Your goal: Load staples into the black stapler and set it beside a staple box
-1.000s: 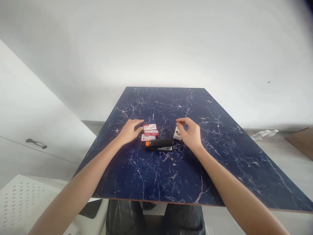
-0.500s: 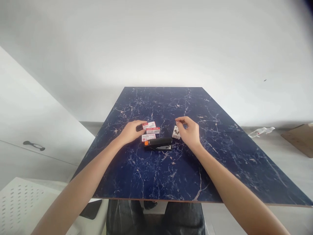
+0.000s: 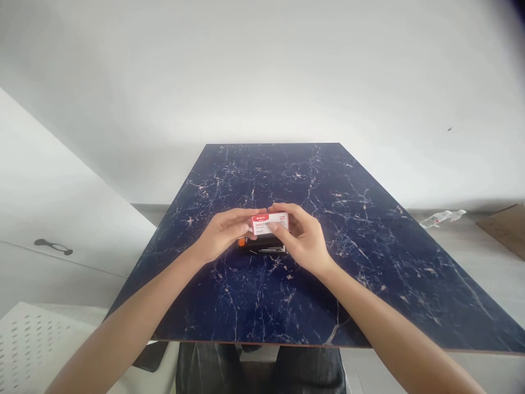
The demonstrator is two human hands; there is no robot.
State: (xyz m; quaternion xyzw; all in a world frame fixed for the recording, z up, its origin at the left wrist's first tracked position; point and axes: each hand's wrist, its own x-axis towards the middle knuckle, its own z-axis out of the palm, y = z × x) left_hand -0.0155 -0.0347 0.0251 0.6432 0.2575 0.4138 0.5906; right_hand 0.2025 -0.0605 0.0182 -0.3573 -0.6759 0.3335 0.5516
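A small red-and-white staple box (image 3: 259, 223) marked 24/6 is held up between my two hands, its printed face towards me. My left hand (image 3: 221, 231) is closed on its left end, thumb and fingers pinching it. The right end is gripped by my right hand (image 3: 304, 234), with the thumb pressed on the front face. Just below and partly covered by the box lies a black stapler (image 3: 264, 246) with an orange end piece on its left. The other small boxes are mostly hidden behind my hands and the held box.
The blue marbled table (image 3: 262, 175) stands against a pale wall. On the floor to the right are a clear plastic bottle (image 3: 441, 219) and a cardboard box (image 3: 504, 230). A white perforated seat (image 3: 36, 339) with a dark phone-like object (image 3: 151, 357) stands at lower left.
Both hands have come together in the middle, and the staple box is now lifted between them. The right hand has moved left, away from the small white box on the right.
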